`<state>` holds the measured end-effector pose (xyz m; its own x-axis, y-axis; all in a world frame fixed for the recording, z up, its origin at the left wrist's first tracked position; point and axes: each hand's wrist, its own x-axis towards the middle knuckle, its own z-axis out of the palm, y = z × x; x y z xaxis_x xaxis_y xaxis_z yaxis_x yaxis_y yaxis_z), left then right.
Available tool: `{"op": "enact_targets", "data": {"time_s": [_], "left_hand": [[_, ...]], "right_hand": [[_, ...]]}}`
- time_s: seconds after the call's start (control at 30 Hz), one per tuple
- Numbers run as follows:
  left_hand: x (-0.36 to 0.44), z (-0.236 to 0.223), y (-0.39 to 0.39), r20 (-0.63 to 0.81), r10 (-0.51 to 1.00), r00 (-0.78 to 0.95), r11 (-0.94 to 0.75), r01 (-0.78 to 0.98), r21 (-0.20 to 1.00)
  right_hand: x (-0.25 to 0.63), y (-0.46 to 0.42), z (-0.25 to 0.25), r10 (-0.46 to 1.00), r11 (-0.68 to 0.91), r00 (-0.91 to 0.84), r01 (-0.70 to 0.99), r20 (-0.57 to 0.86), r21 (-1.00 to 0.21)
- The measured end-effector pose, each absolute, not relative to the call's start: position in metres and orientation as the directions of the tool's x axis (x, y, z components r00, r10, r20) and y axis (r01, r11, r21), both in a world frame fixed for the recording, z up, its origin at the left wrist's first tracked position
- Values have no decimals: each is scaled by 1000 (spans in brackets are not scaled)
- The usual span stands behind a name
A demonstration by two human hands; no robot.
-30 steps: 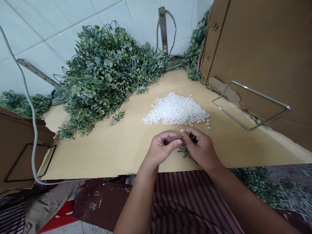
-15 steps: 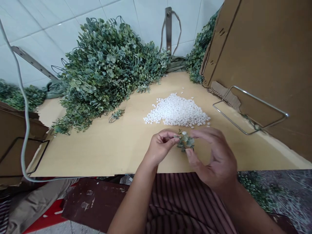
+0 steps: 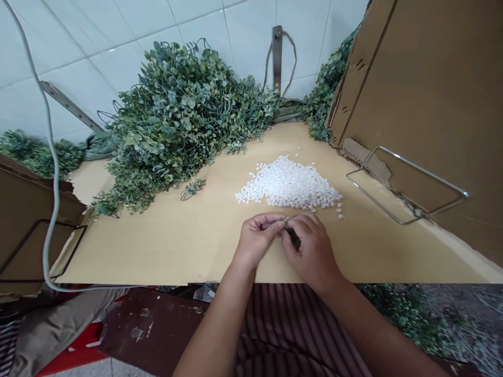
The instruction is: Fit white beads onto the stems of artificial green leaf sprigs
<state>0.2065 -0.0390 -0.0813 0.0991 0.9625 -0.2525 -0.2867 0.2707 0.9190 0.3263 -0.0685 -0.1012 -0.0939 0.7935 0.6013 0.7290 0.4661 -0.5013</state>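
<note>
Left hand pinches a green sprig; right hand curls around it, mostly hiding it.

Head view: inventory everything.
White pieces: many, white, heaped centrally
Held greenery: count hidden, green, centre
Loose sprig: one, green, left of pieces
Foliage: several masses, green, back, lower right
Worktop: one, tan, centre
Cardboard panels: two, brown, either side
Wire frames: two, silver right, dark left
Wall: one, white, back
Brackets: two, grey, on wall
Cable: one, pale, left
Board: one, maroon, lower left
Red item: one, red, lower left
Trouser leg: one, beige, lower left
Garment: one, maroon, lower centre
Left hand: one, bare, centre
Right hand: one, bare, centre
</note>
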Motion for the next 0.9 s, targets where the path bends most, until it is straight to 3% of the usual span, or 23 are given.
{"op": "enact_targets", "data": {"time_s": [0.23,0.5,0.63,0.73,0.83,0.9], "left_hand": [[199,-81,-37,-186,979,82,199,-208,958],[187,-71,-34,-200,959,200,209,-23,978],[177,-75,-12,-38,998,56,25,217,976],[173,-77,7,106,994,38,-111,496,861],[174,-79,19,183,972,148,-231,741,631],[177,-79,22,204,961,189,-269,815,514]], "right_hand": [[321,-64,-106,788,487,-96,701,608,-521],[322,-61,-106,822,448,-68,690,566,-568],[324,-62,-107,830,436,-49,677,555,-592],[325,-62,-110,839,419,-34,676,543,-606],[323,-63,-112,846,408,-34,684,532,-605],[322,-64,-113,849,401,-34,690,527,-602]]}}
